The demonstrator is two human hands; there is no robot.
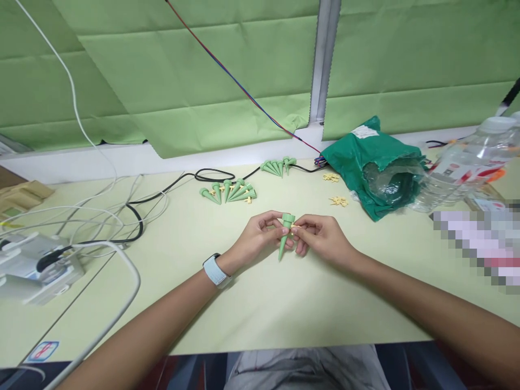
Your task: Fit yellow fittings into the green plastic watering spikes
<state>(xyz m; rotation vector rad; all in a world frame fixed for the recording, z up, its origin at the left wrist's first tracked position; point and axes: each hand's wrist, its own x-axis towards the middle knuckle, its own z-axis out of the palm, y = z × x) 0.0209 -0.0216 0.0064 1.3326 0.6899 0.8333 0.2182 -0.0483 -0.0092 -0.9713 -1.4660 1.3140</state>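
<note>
A green plastic spike point(285, 241) is held up off the surface point(227, 319), clamped between the fingertips of the left hand point(258, 236) and the right hand point(322, 236). The two hands are brought together, with the fingers meeting at the spike. Its wide head is turned up and its point is directed down and slightly tilted toward the left hand. A small cream piece point(293, 226) is pinched by the right fingers against the spike's upper part, though the exact fit is hidden by the fingers. A smartwatch point(214, 270) is worn on the left wrist.

Beyond the hands, two clusters of loose spikes point(227, 190) point(278, 167) are laid on the surface, and cream pieces point(338, 201) are scattered to the right of them. A green bag point(371, 168) is placed beside a plastic bottle point(467, 168). Black and white cables point(162, 195) are strewn across the left side, running near a power strip point(40, 265).
</note>
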